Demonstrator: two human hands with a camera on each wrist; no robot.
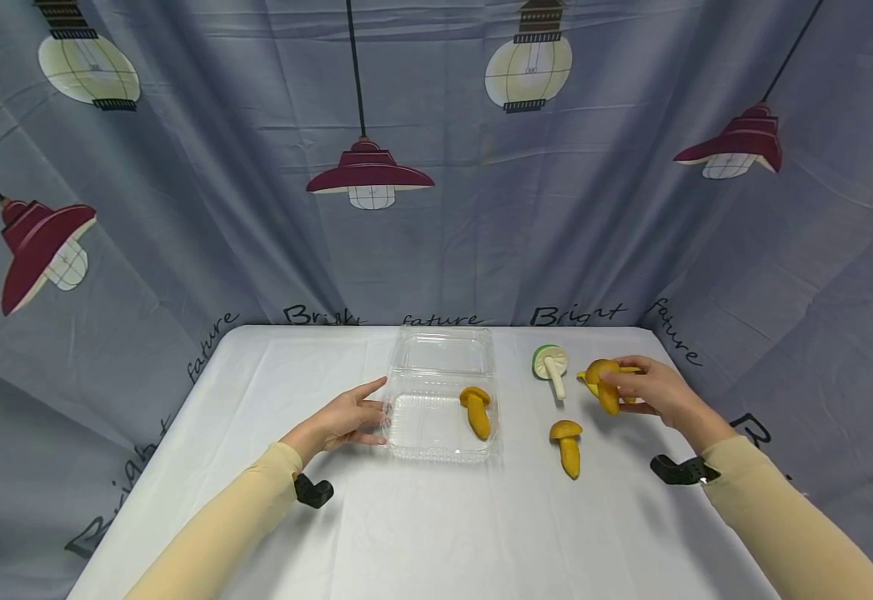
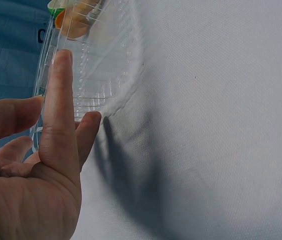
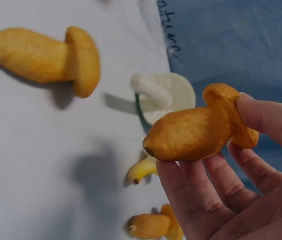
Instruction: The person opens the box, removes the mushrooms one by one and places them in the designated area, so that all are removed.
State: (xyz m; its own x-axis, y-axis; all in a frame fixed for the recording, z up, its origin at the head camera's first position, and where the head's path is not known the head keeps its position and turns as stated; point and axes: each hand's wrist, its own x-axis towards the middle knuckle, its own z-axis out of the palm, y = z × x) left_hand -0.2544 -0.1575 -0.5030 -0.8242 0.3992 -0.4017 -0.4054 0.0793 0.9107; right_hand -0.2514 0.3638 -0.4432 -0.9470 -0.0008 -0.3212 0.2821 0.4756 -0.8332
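Note:
My right hand (image 1: 657, 387) holds an orange-brown toy mushroom (image 3: 196, 130) above the table, thumb on its cap and fingers beneath the stem. Behind that hand, a yellow banana-like piece (image 3: 143, 170) and another orange mushroom (image 3: 151, 225) lie partly hidden. On the left, my left hand (image 1: 349, 417) touches the side of a clear plastic clamshell box (image 1: 421, 454) with extended fingers. The box's lid (image 1: 444, 350) is folded back, and one orange mushroom (image 1: 477, 412) lies inside at the right.
Right of the box, a white mushroom with a green cap edge (image 1: 551, 367) lies near the back. Another orange mushroom (image 1: 567, 448) is nearer the front. A grey lamp-print curtain (image 1: 444, 250) hangs behind the white-covered table (image 1: 436, 533).

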